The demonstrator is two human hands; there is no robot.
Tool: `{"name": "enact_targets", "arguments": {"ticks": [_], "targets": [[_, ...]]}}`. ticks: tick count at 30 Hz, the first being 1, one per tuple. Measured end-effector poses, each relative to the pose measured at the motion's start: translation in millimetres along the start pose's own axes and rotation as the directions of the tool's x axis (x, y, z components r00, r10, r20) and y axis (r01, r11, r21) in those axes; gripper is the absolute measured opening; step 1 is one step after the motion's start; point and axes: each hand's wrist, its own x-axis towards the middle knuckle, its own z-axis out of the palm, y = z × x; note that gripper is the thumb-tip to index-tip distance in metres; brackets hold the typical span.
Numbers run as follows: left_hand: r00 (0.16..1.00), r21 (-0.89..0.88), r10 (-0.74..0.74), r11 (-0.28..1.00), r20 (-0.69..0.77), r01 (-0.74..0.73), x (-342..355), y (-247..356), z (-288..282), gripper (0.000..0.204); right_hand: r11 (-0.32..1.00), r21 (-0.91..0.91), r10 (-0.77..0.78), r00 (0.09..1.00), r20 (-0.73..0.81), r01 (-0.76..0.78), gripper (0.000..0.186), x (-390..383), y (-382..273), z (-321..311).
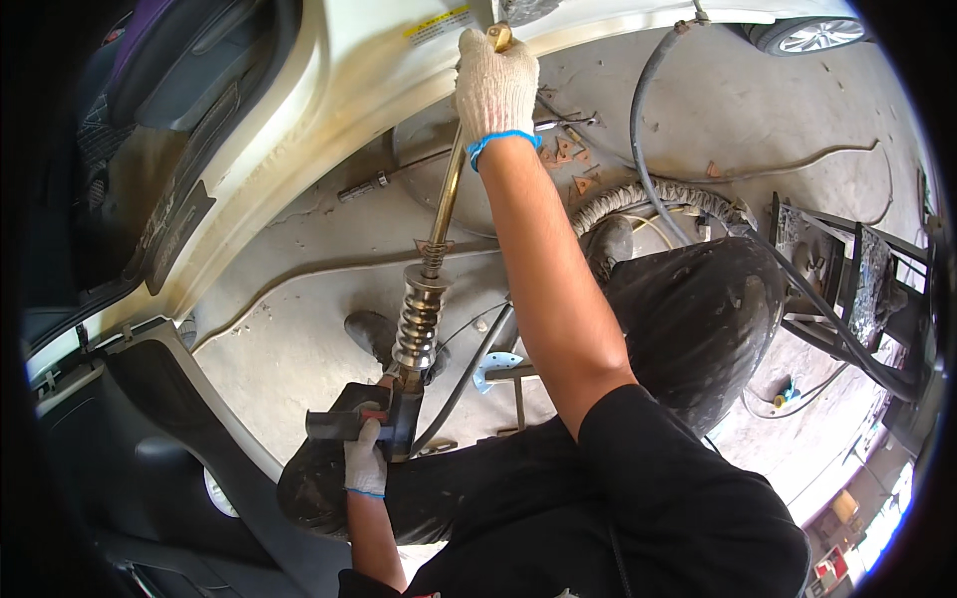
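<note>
I hold a slide-hammer dent puller with a brass-coloured rod, a ribbed shiny metal weight, a small coil spring and a black pistol-grip body. My left hand, in a pale knit glove with a blue cuff edge, is closed on the grip near my left knee. At the rod's far end, my right hand, in a matching glove, is wrapped round the rod beside its brass tip. This tip is next to the white car body panel; whether it touches is hard to make out.
An open car door stands at the left. Hoses and cables cross the concrete floor. Rusty triangular metal pieces lie beyond my right forearm. A light-blue perforated disc is near my legs, and a black metal frame stands at right.
</note>
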Motion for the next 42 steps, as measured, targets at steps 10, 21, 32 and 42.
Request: {"name": "enact_targets", "arguments": {"ticks": [10,21,32,42], "targets": [[0.963,0.022,-0.168,0.984,-0.213,0.176,22,-6,5,0.060,0.477,0.674,-0.025,0.758,0.652,-0.565,0.032,-13,1,-3],[0.978,0.076,-0.151,0.984,-0.144,0.163,27,0,26,0.037,0.826,0.498,0.141,0.952,0.271,-0.264,0.035,-19,-9,-4],[0.976,0.143,-0.099,0.982,-0.194,0.127,52,-4,11,0.030,0.944,0.288,0.159,0.987,0.025,-0.159,0.035,-14,-21,-2],[0.975,0.165,-0.074,0.980,-0.211,0.110,49,6,17,0.031,0.912,0.380,0.150,0.987,0.048,-0.158,0.034,-15,-19,0]]}}
